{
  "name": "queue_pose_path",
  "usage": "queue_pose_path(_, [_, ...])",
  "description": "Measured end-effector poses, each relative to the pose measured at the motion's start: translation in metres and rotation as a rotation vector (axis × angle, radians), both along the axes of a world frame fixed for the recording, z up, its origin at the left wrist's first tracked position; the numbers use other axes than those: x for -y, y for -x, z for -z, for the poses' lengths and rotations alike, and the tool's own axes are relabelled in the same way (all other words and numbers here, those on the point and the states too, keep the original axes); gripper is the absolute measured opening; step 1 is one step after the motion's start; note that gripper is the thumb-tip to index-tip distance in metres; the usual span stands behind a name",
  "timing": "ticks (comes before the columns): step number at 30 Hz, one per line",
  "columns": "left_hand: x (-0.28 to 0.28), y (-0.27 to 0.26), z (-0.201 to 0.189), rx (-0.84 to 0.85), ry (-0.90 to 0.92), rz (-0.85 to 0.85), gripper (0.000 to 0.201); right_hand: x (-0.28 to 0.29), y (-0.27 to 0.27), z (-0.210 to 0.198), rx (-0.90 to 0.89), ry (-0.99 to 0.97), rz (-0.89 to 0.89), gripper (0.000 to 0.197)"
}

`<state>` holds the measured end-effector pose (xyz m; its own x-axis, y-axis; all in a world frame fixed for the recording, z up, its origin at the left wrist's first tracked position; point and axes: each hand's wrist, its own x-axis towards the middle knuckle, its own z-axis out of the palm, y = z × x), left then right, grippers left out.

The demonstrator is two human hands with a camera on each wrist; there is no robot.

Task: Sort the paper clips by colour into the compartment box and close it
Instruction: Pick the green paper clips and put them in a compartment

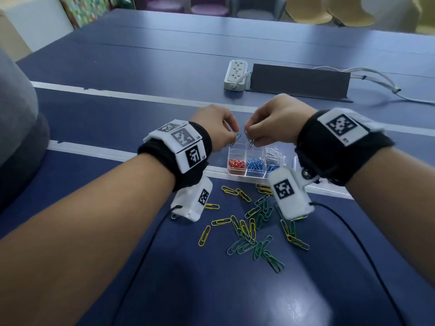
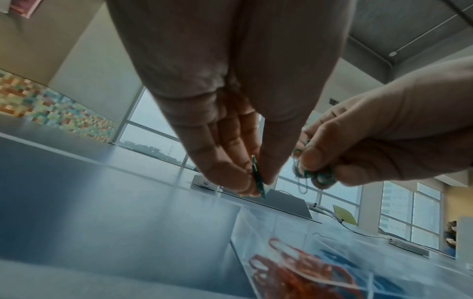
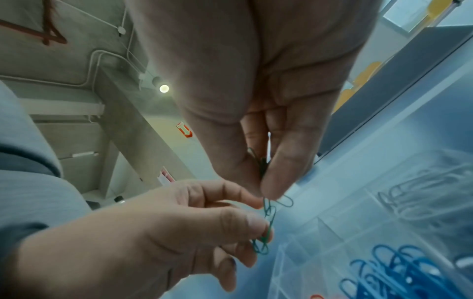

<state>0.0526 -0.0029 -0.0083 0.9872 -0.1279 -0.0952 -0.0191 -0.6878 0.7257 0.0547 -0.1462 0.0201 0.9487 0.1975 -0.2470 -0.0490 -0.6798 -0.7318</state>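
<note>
We hold both hands up over the far row of the compartment box [image 1: 237, 150], each one pinching green paper clips. Our left hand [image 1: 215, 127] nips a single green clip [image 2: 257, 178] between thumb and fingertips, and our right hand [image 1: 274, 123] pinches a small tangled bunch of green clips [image 2: 311, 174]; the two lots hang close together, and whether they are hooked into each other we cannot tell

By our reckoning we are a little past halfway. The near row of the box already carries red clips [image 1: 236, 164] on the left and blue clips [image 1: 255, 164] beside them, with white clips [image 1: 274, 152] in the cell to the right. The far-left cells look bare, so one of them likely takes the green. On the blue table [image 1: 117, 67], nearer to us than the box, a loose pile of yellow clips [image 1: 220, 222] and green clips on the table [image 1: 257, 248] waits to be sorted, many overlapping. The lid is not plainly visible, and closing is not yet done

For room, the table is wide and open to the left and toward us. Beyond the box lie a white power strip [image 1: 236, 75] and a dark panel [image 1: 299, 81], well apart from our hands. The cell walls are low and close together, so drops want aiming straight down
</note>
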Motion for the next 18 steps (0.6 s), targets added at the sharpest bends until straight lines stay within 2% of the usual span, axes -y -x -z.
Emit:
queue_pose_path(7, [0.005,0.002,0.005,-0.064,0.05,-0.023,0.019,-0.008,-0.011,0.014,-0.025,0.074,-0.015,0.013])
queue_pose_path(11, [0.003,0.006,0.002,-0.07,0.096,-0.047,0.022,-0.01,-0.007,0.016,-0.005,0.074,-0.01,0.007])
queue_pose_path(18, [-0.004,0.015,0.001,-0.007,0.005,0.001,0.022,-0.008,0.003,0.016,0.012,-0.009,0.014,0.013])
